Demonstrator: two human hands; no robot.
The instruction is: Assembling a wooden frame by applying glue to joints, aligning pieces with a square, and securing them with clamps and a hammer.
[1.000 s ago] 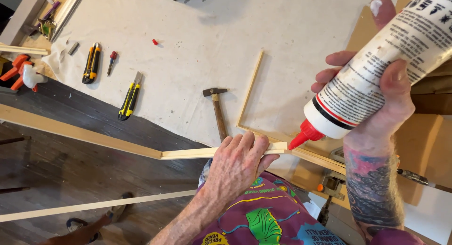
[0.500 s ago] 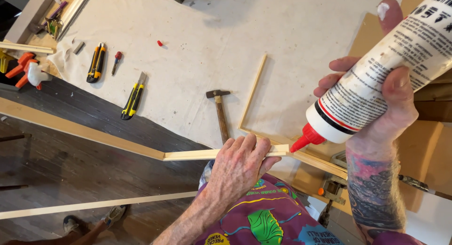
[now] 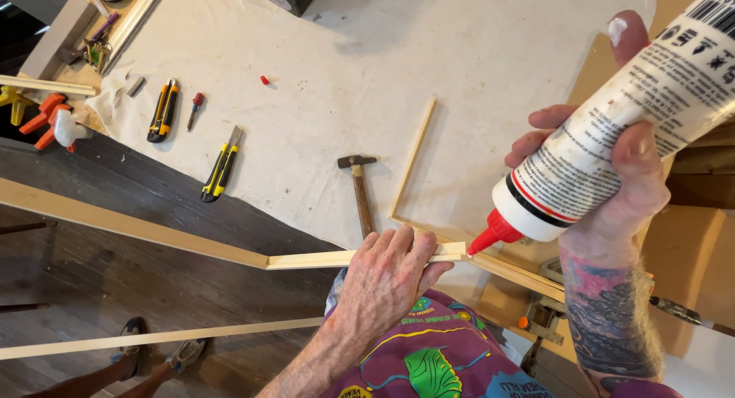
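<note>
Head view: glue risked missing the strip end

Right hand [image 3: 612, 176] clenched a tilted glue bottle [image 3: 612, 130], red nozzle [image 3: 490, 237] at the wooden strip [image 3: 321, 259] end; left hand [image 3: 390, 272] pinned the strip. Over-squeezing could have flooded the joint

glue bottle [image 3: 612, 130] base cut off by top-right edge; left hand [image 3: 387, 279] covers part of the wood strip [image 3: 321, 259]; hammer [image 3: 358, 191] handle end hidden behind that hand; second strip [image 3: 153, 338] runs off left edge
</note>
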